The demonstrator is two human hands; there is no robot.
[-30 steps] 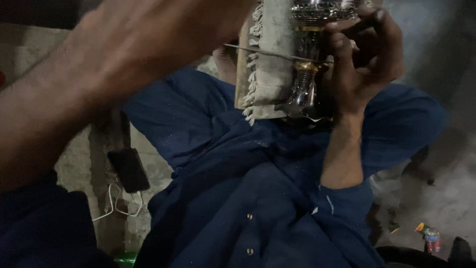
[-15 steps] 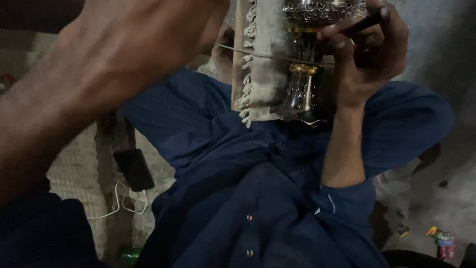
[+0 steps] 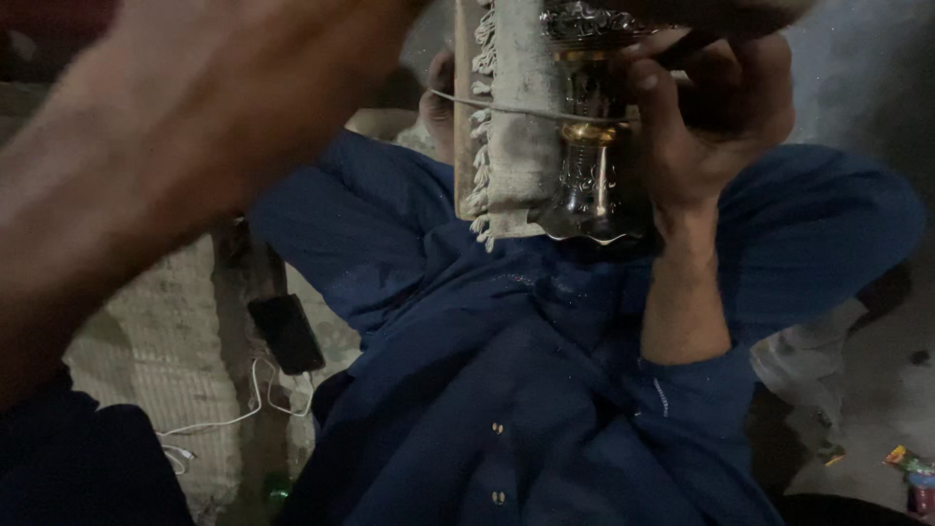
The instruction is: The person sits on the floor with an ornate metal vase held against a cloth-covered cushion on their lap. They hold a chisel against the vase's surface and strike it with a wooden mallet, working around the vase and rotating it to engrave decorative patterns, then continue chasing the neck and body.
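- Ornate metal goblet [image 3: 589,156], silver with a gold band on the stem and a scalloped foot, sits at top centre of the view, held up in the air above a lap in blue clothing [image 3: 506,390].
- Right hand [image 3: 706,117]: fingers [image 3: 648,93] curled tight around the goblet stem and its right side, thumb across the front just under the embossed bowl; a firm clenched grip.
- A dark slim thing runs across the top of the right hand; blurred, cannot tell what it is.
- Fringed pale cloth [image 3: 516,146], wrapped on a flat board, stands upright touching the goblet's left side.
- Thin cord [image 3: 506,105] stretches across the cloth to the goblet stem.
- Left hand [image 3: 243,107]: very close to the camera, heavily blurred, fills the upper left; its fingers run out of frame at the top, so cannot tell whether spread or closed, or holding anything.
- Lower left: black phone-like block [image 3: 287,331] with white cable [image 3: 253,404] lying on a woven mat [image 3: 161,360].
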